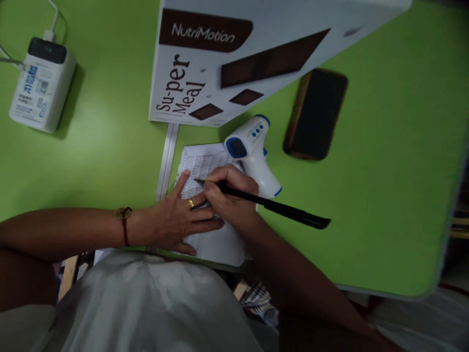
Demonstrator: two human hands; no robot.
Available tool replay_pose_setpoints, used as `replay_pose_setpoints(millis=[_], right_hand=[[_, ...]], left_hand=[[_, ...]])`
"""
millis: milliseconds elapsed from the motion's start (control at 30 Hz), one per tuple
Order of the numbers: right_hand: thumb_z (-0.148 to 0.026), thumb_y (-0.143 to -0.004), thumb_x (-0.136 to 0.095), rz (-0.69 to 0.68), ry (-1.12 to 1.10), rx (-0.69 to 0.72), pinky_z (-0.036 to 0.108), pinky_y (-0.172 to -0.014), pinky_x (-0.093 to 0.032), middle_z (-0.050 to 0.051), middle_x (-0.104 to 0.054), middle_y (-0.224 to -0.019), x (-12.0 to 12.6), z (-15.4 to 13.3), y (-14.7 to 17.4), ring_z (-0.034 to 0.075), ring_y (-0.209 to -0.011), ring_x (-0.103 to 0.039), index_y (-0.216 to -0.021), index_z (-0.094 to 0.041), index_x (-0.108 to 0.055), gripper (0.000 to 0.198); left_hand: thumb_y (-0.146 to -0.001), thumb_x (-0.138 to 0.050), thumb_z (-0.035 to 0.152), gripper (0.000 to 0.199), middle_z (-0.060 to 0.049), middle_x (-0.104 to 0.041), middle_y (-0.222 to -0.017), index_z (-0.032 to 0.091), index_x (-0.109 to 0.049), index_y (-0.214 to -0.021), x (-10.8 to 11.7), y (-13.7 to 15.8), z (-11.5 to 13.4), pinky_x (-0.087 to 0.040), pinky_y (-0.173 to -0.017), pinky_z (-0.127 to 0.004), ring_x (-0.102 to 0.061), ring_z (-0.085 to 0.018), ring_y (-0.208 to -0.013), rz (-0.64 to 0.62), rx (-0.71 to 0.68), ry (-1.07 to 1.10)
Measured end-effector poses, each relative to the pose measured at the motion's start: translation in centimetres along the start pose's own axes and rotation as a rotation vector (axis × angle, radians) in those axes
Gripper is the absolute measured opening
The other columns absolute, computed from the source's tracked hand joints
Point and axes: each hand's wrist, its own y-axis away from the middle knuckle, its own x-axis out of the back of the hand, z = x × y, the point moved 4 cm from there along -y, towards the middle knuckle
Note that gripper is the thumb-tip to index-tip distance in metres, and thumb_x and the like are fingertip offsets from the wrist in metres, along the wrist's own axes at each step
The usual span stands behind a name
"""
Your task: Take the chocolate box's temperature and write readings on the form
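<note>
Green spreads across the whole table (384,210), dim along its far right side, and from where I stand the person is bent close over the near edge, a pale shirt (157,303) almost against it. Right by that edge lies the sheet of paper (220,244), covered in rows of marks too small for me to read. Across it the left hand (188,215) lies flat with fingers spread, a ring (191,203) on one finger, gripping nothing. Beside it the right hand (234,193) is closed around a black pen (286,210), tip down at the marks, its long end slanting out over the table. Those fingers sit very close to the left ones — a quick stroke could run ink onto skin, or smear fresh marks if the palm drags. Should the flat hand lift, the sheet would probably slide, and since it reaches about to the table's edge, a lean of the body might crumple it. Just beyond, a white thermometer (252,142) overlaps the paper's far right corner; a bump from the right knuckles could knock it, or its weight could snag the page. Farther out lie a dark phone (317,115) and a large white box (208,73), with a power bank (42,93) off to the left — its cable (54,19) well clear of both arms.
</note>
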Motion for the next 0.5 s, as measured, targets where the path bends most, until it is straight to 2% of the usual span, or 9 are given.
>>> replay_pose_setpoints(millis=[133,333,500], right_hand=[[-0.019,-0.073,-0.058,-0.028,-0.030,0.035,0.024,-0.048,-0.039,-0.008,-0.052,-0.052,0.13,0.00,0.10,0.010,-0.049,-0.047,-0.063,-0.023,-0.053,0.012],[-0.022,-0.073,-0.058,0.025,0.005,-0.036,0.025,-0.049,-0.040,-0.007,-0.053,-0.053,0.23,0.21,0.23,0.011,-0.050,-0.048,-0.063,-0.024,-0.054,0.012],[-0.018,-0.073,-0.057,0.039,-0.021,-0.015,0.025,-0.048,-0.039,-0.007,-0.052,-0.052,0.13,0.09,0.26,0.010,-0.048,-0.047,-0.063,-0.024,-0.053,0.012]], left_hand=[[-0.086,-0.062,0.068,0.068,-0.006,-0.052,-0.149,0.032,-0.052,-0.144,0.04,-0.01,0.02,-0.027,-0.117,-0.075,-0.039,-0.038,-0.144,-0.004,-0.003,-0.006],[-0.087,-0.062,0.067,0.070,-0.006,-0.051,-0.151,0.031,-0.050,-0.145,0.32,-0.04,-0.01,-0.026,-0.118,-0.075,-0.035,-0.038,-0.146,-0.034,-0.001,0.010],[-0.088,-0.062,0.066,0.070,-0.006,-0.050,-0.152,0.029,-0.050,-0.146,0.35,-0.07,-0.03,-0.024,-0.118,-0.075,-0.035,-0.037,-0.146,-0.045,0.003,0.015]])
